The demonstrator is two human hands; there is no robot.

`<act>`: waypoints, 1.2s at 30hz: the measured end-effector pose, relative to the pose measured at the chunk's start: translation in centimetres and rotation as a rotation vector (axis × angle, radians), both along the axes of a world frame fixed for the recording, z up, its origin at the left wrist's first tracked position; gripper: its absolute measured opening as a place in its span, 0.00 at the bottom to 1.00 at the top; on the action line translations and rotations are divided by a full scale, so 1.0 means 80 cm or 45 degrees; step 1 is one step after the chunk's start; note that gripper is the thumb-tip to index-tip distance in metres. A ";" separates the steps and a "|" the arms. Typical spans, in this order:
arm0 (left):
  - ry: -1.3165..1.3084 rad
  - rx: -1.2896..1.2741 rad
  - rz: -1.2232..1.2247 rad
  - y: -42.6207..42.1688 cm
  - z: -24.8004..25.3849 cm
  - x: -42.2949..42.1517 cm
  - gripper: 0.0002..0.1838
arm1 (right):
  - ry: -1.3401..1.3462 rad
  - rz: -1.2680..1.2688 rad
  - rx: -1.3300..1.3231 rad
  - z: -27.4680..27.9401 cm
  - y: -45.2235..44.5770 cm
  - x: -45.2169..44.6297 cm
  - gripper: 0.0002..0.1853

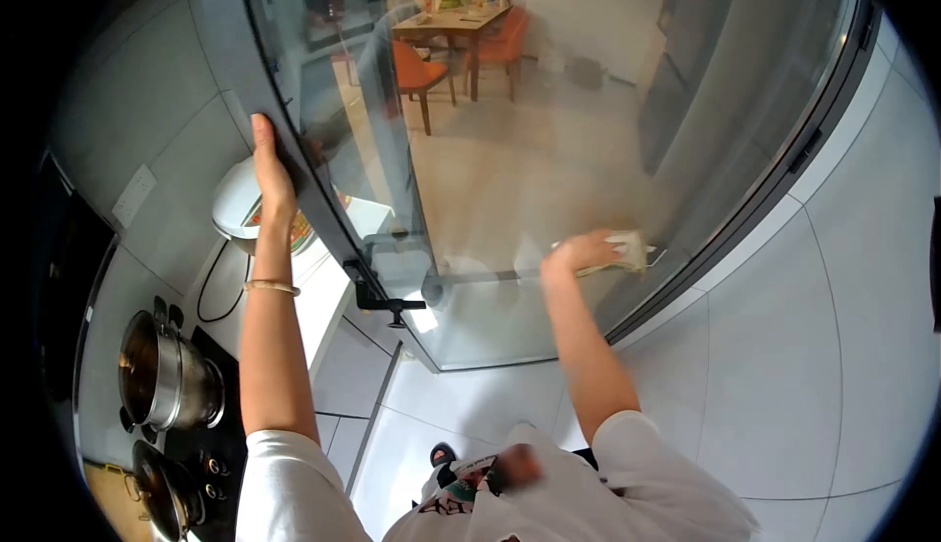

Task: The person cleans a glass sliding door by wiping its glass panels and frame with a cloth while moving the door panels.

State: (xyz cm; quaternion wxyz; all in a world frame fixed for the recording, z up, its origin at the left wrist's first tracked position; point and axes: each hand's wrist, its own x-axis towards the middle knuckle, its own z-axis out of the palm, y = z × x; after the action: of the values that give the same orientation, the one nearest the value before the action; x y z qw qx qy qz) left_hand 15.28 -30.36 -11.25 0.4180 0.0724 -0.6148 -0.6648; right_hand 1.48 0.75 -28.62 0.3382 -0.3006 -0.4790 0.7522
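A glass door [529, 150] with a dark grey frame [309, 174] stands in front of me. My left hand [272, 174] grips the upright edge of that frame, with part of the fingers hidden behind it. Against the lower right of the pane, my right hand [580, 250] presses a pale, folded cloth [629, 250]. The fingers are closed over the cloth. Below my left hand, a black door handle [392, 303] sticks out from the frame.
On the left, a white rice cooker [235, 199] sits on a white counter [333, 287]. Steel pots [176, 375] and a dark pan [162, 488] stand on the black stove [218, 444]. A dining table [456, 21] with orange chairs [417, 70] shows through the glass.
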 end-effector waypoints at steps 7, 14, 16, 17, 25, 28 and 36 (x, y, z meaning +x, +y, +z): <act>0.053 -0.067 -0.031 0.011 0.006 -0.001 0.38 | -0.382 0.408 0.064 0.043 -0.174 0.100 0.35; 0.049 -0.077 -0.101 -0.001 0.003 -0.006 0.37 | -0.670 0.794 -0.303 0.094 -0.319 0.175 0.42; 0.038 -0.066 -0.122 -0.016 -0.006 -0.014 0.36 | -0.701 0.815 -0.475 0.108 -0.303 0.170 0.42; 0.075 -0.075 -0.041 -0.016 -0.003 -0.017 0.37 | -0.735 0.855 -0.632 0.112 -0.291 0.164 0.42; 0.076 0.005 -0.046 -0.001 0.004 -0.012 0.37 | -0.294 0.633 -1.599 0.087 -0.179 0.107 0.30; 0.049 0.045 -0.040 -0.004 0.003 -0.011 0.36 | -0.495 0.541 -1.583 0.083 -0.117 0.083 0.32; 0.078 0.124 0.005 -0.030 -0.008 -0.017 0.33 | 0.296 0.326 -0.965 -0.043 0.076 -0.060 0.31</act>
State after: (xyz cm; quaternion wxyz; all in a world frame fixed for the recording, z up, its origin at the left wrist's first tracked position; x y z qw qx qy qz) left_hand 13.96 -32.78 -11.91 0.4341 0.0736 -0.5684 -0.6951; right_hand -3.33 6.86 -32.07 0.1592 -0.2550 -0.1603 0.9402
